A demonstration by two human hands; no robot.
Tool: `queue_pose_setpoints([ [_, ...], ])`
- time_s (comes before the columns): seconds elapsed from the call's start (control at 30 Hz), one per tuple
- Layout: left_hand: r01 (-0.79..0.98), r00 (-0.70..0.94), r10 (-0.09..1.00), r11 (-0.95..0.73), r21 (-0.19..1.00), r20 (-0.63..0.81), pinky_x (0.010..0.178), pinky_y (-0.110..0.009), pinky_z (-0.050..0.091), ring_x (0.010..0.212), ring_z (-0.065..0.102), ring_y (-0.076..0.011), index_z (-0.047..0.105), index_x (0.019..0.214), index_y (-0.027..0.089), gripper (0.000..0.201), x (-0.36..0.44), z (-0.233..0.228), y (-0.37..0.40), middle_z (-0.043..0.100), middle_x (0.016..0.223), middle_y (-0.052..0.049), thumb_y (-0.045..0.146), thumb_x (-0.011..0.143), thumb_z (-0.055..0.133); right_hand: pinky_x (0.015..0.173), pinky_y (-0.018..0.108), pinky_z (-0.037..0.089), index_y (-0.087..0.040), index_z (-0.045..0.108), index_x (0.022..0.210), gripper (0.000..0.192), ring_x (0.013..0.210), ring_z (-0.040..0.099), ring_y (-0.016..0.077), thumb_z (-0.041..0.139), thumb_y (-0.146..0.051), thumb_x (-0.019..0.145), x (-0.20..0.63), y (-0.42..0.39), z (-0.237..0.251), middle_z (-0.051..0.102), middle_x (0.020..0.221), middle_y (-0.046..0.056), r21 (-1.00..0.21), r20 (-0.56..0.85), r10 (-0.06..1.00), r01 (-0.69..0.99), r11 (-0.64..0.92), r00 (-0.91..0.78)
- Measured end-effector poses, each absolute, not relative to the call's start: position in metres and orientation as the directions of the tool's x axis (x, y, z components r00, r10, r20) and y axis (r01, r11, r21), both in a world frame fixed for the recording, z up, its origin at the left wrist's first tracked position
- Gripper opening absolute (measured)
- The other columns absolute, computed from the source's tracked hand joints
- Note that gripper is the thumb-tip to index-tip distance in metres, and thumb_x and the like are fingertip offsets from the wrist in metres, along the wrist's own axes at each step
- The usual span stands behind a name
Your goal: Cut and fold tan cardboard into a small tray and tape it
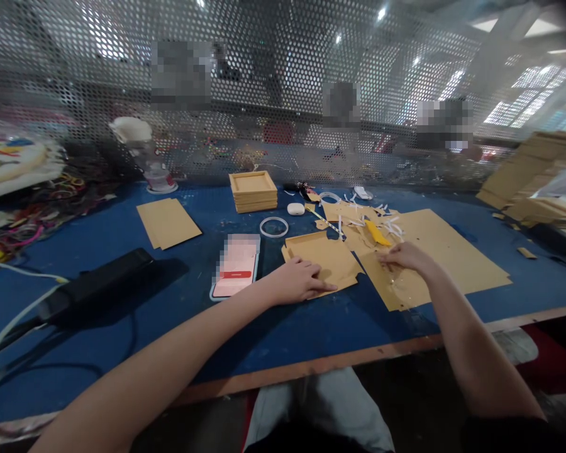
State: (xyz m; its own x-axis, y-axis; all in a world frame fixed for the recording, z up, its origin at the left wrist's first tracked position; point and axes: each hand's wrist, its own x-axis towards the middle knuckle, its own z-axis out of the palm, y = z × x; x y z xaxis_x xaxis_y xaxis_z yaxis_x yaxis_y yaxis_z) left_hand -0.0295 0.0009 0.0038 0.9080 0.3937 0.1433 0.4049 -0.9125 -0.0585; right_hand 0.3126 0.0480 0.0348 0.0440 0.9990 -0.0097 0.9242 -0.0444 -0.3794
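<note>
Head view: left grip (296, 281) flat on cardboard (327, 259)

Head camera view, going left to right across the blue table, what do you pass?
Black bar → tan sheets → phone → tape ring → left hand on a tan tray → right hand → large tan sheet.

A craft workshop: a blue table (122, 327) strewn with cardboard sheets (448, 251), a stack of shallow cardboard trays (253, 191), paper scraps (372, 217), backed by a perforated metal screen (273, 94).
</note>
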Motion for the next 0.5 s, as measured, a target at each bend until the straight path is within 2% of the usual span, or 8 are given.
queue_pose_setpoints([
  [0.07,0.405,0.909,0.394,-0.913,-0.055,0.138,0.072,-0.030,0.031,0.085,0.053,-0.0186,0.049,0.133,0.041,0.036,-0.029,0.005,0.001,0.057,0.097,-0.005,0.039,0.099,0.038,0.052,0.032,0.048,-0.018,0.059,0.064,0.030,0.056,0.063,0.0213,0.062,-0.045,0.077,0.300,0.033,0.039,0.065,0.056,0.009,-0.485,-0.077,0.997,0.872,-0.066,0.032],
  [0.13,0.404,0.908,0.395,-0.914,-0.042,0.140,0.073,-0.030,0.031,0.085,0.053,-0.0183,0.050,0.133,0.041,0.036,-0.030,0.005,0.001,0.057,0.097,-0.005,0.039,0.099,0.038,0.055,0.029,0.050,-0.018,0.058,0.082,0.029,0.061,0.066,0.0186,0.051,-0.046,0.085,0.281,0.009,0.040,0.070,0.070,0.010,-0.591,-0.093,0.996,0.805,-0.061,0.007],
  [0.17,0.402,0.908,0.394,-0.915,-0.036,0.142,0.073,-0.030,0.032,0.084,0.053,-0.0181,0.050,0.133,0.041,0.036,-0.030,0.005,0.002,0.057,0.097,-0.005,0.039,0.099,0.038,0.054,0.028,0.050,-0.019,0.055,0.090,0.030,0.060,0.066,0.0171,0.049,-0.049,0.086,0.269,-0.005,0.040,0.070,0.071,0.008,-0.652,-0.097,0.995,0.756,-0.058,-0.007],
  [0.2,0.401,0.908,0.393,-0.916,-0.033,0.145,0.073,-0.030,0.032,0.084,0.053,-0.0181,0.049,0.133,0.041,0.036,-0.030,0.004,0.002,0.056,0.097,-0.004,0.040,0.099,0.037,0.049,0.027,0.048,-0.020,0.053,0.093,0.033,0.054,0.063,0.0166,0.052,-0.052,0.083,0.256,-0.020,0.039,0.068,0.066,0.005,-0.768,-0.127,0.992,0.635,-0.088,-0.016],
  [0.23,0.400,0.908,0.392,-0.916,-0.031,0.147,0.073,-0.031,0.033,0.083,0.053,-0.0182,0.049,0.133,0.042,0.036,-0.030,0.003,0.003,0.056,0.097,-0.004,0.040,0.098,0.038,0.043,0.026,0.044,-0.022,0.051,0.092,0.036,0.046,0.059,0.0154,0.054,-0.056,0.082,0.243,-0.035,0.037,0.065,0.060,0.002,-0.828,-0.177,0.983,0.546,-0.128,-0.039],
  [0.3,0.404,0.907,0.396,-0.915,-0.028,0.146,0.075,-0.031,0.033,0.085,0.052,-0.0188,0.049,0.133,0.042,0.037,-0.030,0.002,0.003,0.056,0.098,-0.004,0.040,0.098,0.040,0.037,0.024,0.037,-0.024,0.051,0.087,0.037,0.038,0.052,0.0136,0.054,-0.060,0.081,0.215,-0.063,0.031,0.058,0.050,-0.003,-0.847,-0.286,0.949,0.499,-0.185,-0.133],
  [0.37,0.417,0.901,0.411,-0.909,-0.011,0.138,0.076,-0.031,0.033,0.086,0.053,-0.0191,0.050,0.132,0.044,0.036,-0.030,0.001,0.004,0.055,0.097,-0.004,0.039,0.097,0.042,0.035,0.024,0.034,-0.025,0.052,0.084,0.035,0.034,0.048,0.0131,0.052,-0.059,0.083,0.190,-0.082,0.023,0.055,0.045,-0.005,-0.827,-0.344,0.922,0.523,-0.208,-0.178],
  [0.5,0.444,0.887,0.447,-0.895,0.053,0.118,0.077,-0.031,0.033,0.086,0.054,-0.0193,0.053,0.129,0.046,0.035,-0.029,0.002,0.006,0.054,0.094,-0.003,0.038,0.096,0.044,0.042,0.029,0.041,-0.024,0.055,0.079,0.030,0.037,0.053,0.0166,0.051,-0.054,0.085,0.156,-0.090,0.011,0.055,0.046,-0.003,-0.786,-0.281,0.948,0.602,-0.139,-0.147],
])
